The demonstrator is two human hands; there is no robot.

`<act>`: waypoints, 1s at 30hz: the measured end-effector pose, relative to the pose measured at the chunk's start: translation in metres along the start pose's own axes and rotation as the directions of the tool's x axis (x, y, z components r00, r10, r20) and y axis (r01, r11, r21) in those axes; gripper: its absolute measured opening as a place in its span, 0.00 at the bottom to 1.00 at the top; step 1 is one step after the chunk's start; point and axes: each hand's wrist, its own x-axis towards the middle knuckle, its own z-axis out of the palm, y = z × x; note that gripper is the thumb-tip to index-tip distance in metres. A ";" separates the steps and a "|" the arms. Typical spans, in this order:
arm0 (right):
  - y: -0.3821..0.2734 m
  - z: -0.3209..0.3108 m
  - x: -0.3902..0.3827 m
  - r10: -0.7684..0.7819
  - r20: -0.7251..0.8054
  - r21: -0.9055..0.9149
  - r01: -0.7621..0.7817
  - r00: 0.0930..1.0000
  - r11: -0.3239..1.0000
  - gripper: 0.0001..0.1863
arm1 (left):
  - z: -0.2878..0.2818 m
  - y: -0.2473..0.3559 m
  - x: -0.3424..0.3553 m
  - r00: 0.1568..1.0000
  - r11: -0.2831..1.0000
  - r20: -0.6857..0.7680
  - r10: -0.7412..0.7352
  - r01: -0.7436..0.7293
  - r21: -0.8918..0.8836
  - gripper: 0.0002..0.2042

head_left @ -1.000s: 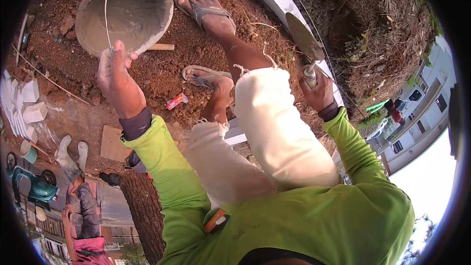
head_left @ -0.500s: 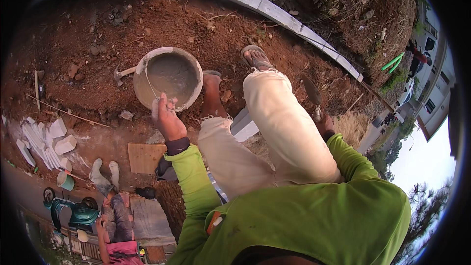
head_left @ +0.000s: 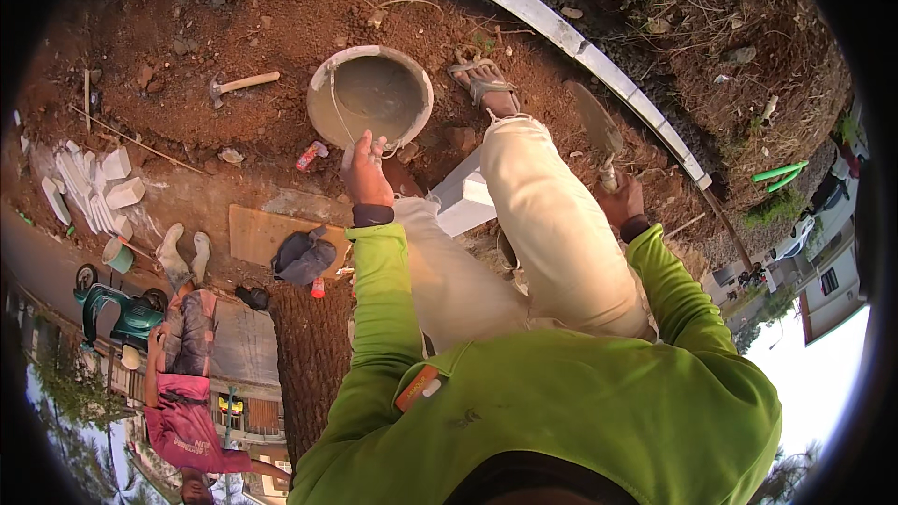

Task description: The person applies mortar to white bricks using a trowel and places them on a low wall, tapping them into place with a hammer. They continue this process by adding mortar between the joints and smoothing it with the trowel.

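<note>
My left hand [head_left: 368,176] has its fingers curled round the thin wire handle of a round bucket [head_left: 321,110]. Wet grey mortar [head_left: 382,93] lies inside, and the bucket's mouth faces up toward me. On the right, beyond my knee, my right hand [head_left: 621,202] grips a trowel [head_left: 599,127] by its handle. The trowel's blade points away from me, over the red soil, and looks smeared with grey. Between the bucket and my right leg is a pale rectangular block [head_left: 463,198], partly hidden by my legs.
A hammer [head_left: 245,82] lies on the soil left of the bucket. A curved concrete kerb [head_left: 547,23] runs along the far side. White stone pieces [head_left: 89,182], a board [head_left: 254,236], a dark cap [head_left: 304,257] and a tree trunk [head_left: 313,365] are leftward. Another person [head_left: 192,402] stands lower left.
The bucket and my left hand have shifted right, away from the hammer, which now shows whole. A red wrapper shows beside the bucket. My right hand still holds the trowel.
</note>
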 end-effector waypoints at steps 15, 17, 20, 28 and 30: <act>-0.050 -0.020 0.063 -0.259 0.035 -0.145 0.261 0.965 0.954 0.14 | 0.026 -0.091 0.028 0.984 0.995 0.168 0.061 -0.073 0.066 0.10; -0.071 -0.012 0.072 -0.375 0.011 -0.147 0.373 0.927 0.916 0.13 | 0.024 -0.094 0.033 0.967 0.996 0.244 0.072 -0.083 0.035 0.11; -0.137 -0.006 0.060 -0.372 0.001 -0.012 0.372 0.928 0.928 0.11 | 0.025 -0.092 0.039 0.965 0.996 0.253 0.063 -0.075 0.040 0.12; -0.219 0.055 -0.023 -0.432 0.365 0.605 0.142 0.825 0.783 0.22 | 0.013 -0.088 0.042 0.975 0.994 0.221 -0.001 -0.024 0.109 0.12; -0.197 0.070 -0.028 -0.514 0.393 0.518 0.279 0.763 0.809 0.24 | 0.005 -0.107 0.049 0.980 0.999 0.197 0.037 -0.030 -0.036 0.12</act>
